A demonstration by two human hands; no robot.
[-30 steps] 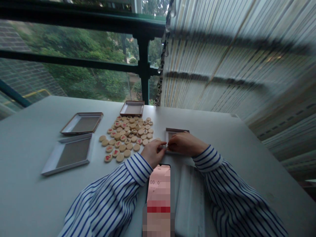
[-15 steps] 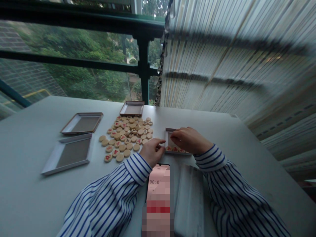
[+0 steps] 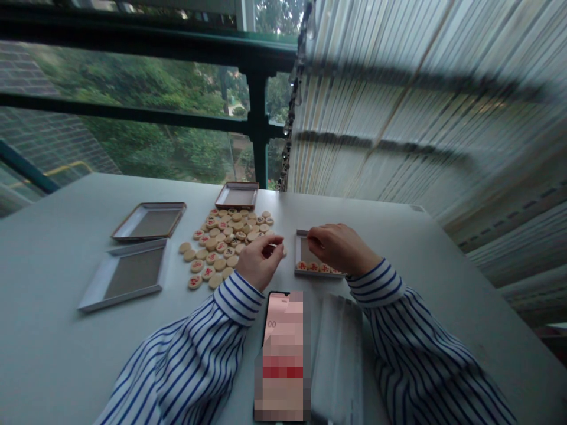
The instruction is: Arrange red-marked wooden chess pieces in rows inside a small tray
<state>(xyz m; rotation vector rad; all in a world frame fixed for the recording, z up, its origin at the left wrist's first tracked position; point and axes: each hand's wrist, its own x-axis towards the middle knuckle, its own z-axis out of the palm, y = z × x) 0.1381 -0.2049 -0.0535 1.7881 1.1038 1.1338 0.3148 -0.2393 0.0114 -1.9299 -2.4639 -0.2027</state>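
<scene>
Fingers are sitting curled on the left hand and right hand, clamping or not I cannot tell. Loose discs are lying at the left's ten o'clock; the right is hovering over a shallow box, red-marked pieces lining its six o'clock wall.

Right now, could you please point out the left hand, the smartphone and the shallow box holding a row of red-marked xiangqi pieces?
Left hand (image 3: 259, 261): head view, on its back.
Smartphone (image 3: 282, 354): head view, on its screen.
Shallow box (image 3: 317, 275): head view, on its near wall.
</scene>
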